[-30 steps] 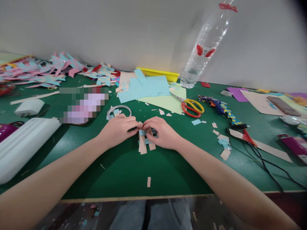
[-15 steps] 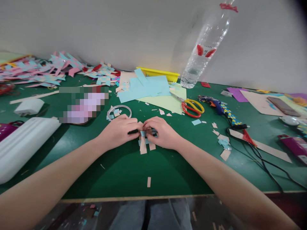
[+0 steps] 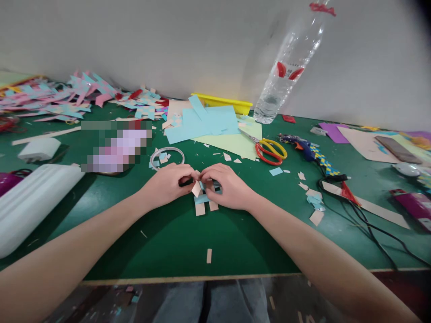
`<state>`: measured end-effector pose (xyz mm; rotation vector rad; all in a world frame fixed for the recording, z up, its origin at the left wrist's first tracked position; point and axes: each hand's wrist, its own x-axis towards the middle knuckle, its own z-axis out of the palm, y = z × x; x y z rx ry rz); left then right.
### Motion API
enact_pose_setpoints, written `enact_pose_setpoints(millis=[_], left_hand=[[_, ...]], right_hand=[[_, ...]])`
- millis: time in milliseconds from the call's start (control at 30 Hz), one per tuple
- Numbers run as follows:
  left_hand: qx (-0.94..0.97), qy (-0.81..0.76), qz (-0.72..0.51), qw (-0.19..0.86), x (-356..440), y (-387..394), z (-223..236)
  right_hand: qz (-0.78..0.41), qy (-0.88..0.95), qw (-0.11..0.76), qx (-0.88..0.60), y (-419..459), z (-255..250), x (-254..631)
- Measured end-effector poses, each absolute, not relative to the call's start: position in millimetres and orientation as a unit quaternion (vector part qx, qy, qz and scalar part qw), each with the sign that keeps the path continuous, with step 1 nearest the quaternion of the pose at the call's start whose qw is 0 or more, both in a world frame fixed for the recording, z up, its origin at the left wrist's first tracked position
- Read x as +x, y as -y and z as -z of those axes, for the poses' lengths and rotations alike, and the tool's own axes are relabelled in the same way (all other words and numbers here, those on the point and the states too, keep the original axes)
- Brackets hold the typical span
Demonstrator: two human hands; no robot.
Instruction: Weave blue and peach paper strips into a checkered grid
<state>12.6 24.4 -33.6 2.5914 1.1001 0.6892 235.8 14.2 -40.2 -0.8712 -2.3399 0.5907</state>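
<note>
1. Two bare hands meet over a small crossed-paper piece (image 3: 213,205), which lies on the green bench (image 3: 161,242) in front of the worker, short of the blue sheets (image 3: 212,121).

2. A peach flap (image 3: 196,189) now stands lifted and tilted by the left hand (image 3: 168,185); half a second ago, a peach length ran down across the lower strip at that place.

3. The shift bares a blue strip (image 3: 202,198), which now shows across the piece above a peach end (image 3: 200,209); the layers appear to be getting rearranged, with the crossing unsettled.

4. The right hand (image 3: 229,186) stays in place, thumb and fingers curled in a pinch on the piece, apparently steadying it.

5. The left hand's fingertips bunch at the flap; whether they grip it or merely push it up, one cannot tell.

6. The surroundings hold as they were: scissors (image 3: 271,152) lie beyond the right hand, and a pale ring (image 3: 167,148) lies just beyond the left.
</note>
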Motion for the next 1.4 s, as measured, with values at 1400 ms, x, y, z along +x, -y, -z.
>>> enact_pose_setpoints(millis=[1400], left_hand=[[0.759, -0.384, -0.308, 0.426, 4.1, -15.9, 13.8]], right_hand=[[-0.23, 0.874, 0.275, -0.327, -13.0, 35.3, 237.2]])
